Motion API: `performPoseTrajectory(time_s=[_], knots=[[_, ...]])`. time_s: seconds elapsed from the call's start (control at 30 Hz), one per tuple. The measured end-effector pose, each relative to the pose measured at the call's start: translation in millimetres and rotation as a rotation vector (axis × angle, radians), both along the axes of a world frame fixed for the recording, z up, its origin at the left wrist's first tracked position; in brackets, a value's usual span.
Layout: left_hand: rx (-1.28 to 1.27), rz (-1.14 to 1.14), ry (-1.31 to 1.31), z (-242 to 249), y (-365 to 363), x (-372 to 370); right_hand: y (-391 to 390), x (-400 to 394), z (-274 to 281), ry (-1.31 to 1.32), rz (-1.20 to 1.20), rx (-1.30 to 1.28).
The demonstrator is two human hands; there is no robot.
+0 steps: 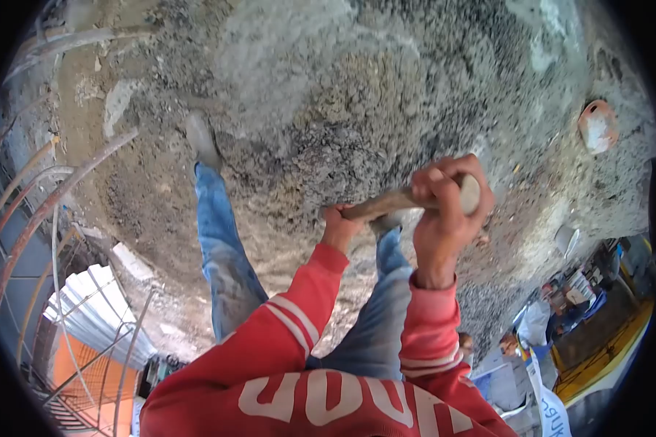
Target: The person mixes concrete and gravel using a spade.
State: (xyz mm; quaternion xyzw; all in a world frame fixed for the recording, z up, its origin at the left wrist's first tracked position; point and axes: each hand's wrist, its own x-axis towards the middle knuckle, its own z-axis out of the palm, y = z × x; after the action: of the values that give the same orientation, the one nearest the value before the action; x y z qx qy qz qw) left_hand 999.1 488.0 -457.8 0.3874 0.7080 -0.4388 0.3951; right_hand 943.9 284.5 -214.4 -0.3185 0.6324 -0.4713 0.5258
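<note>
1. Right hand (452, 197): wrist upright, fingers wrapped around the thick end of the wooden handle (383, 204).
2. Left hand (340, 227): arm extended, closed on the opposite part.
3. Handle: slanting between both hands, above wet grey ground (335, 156).

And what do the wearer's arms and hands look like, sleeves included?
Both the left hand and right hand are bare, no gloves. Left sleeve and right sleeve are long and red, with red cuffs at the wrists and white stripes running around them nearer the elbows.
</note>
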Motion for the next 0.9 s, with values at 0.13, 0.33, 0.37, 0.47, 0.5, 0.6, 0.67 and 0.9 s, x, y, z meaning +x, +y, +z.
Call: performPoseTrajectory(time_s=[0.13,0.33,0.37,0.47,0.5,0.6,0.67,0.9], knots=[[-0.27,0.07,0.041,24.9,-83.8,-1.4,-44.8,8.7,42.2,-0.017,0.063,-0.333],[-0.517,0.129,-0.286,51.4,-208.6,-8.2,-153.1,-11.4,40.0,-0.036,-0.034,-0.488],[-0.499,0.132,-0.295,51.5,-206.3,-6.7,-163.3,-14.5,38.6,-0.086,-0.081,-0.419],[-0.572,0.151,-0.381,50.0,-133.9,-13.3,-141.4,-22.9,26.4,-0.054,-0.113,-0.276],[-0.511,0.109,-0.383,57.6,-88.5,-13.3,-116.4,-27.3,17.1,-0.053,-0.044,-0.239],[-0.363,0.151,-0.28,25.9,113.1,-17.7,6.6,-17.7,-47.8,0.268,-0.287,0.018],[-0.254,0.105,-0.075,-0.3,274.4,-10.8,105.5,-11.6,-53.8,0.028,-0.204,0.372],[-0.022,-0.208,0.137,-33.5,218.0,-58.0,197.3,-53.1,-75.4,0.192,-0.028,0.225]])
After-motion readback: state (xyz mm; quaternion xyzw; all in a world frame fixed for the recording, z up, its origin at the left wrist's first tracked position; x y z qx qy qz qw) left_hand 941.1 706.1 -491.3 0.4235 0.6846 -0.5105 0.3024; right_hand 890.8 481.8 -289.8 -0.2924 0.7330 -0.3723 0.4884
